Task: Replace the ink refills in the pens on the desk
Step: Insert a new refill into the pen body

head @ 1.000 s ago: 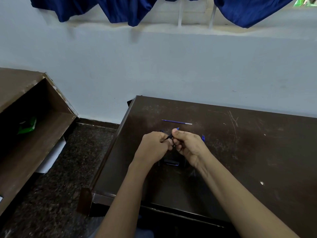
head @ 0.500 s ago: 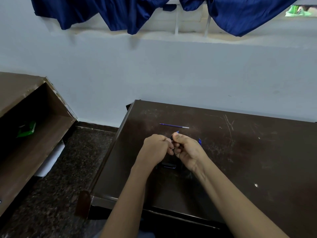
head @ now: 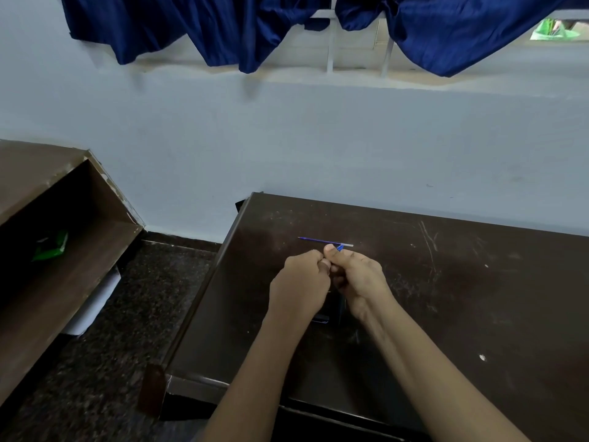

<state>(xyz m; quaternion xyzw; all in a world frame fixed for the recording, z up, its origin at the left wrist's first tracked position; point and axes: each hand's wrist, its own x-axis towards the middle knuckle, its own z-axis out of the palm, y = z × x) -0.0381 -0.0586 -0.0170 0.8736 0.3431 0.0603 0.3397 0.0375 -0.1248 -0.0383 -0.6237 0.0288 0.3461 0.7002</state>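
Observation:
My left hand (head: 299,279) and my right hand (head: 357,279) are pressed together above the dark brown desk (head: 446,298), both closed around a small pen. Only the pen's blue tip (head: 340,248) pokes out past my right thumb; the rest is hidden inside my fists. A thin blue ink refill (head: 325,241) with a clear end lies flat on the desk just beyond my hands. A dark object with a blue edge (head: 320,320) lies on the desk under my wrists, mostly hidden.
The desk's left edge (head: 204,301) drops to a dark speckled floor (head: 111,330). A brown open shelf (head: 63,250) holding a green packet (head: 51,247) stands at the left. Dark blue curtains (head: 223,30) hang over the pale wall behind.
My hands have stayed together on the pen and shifted slightly toward the refill, so the pen's blue tip now overlaps it. The camera has tilted, showing more curtain.

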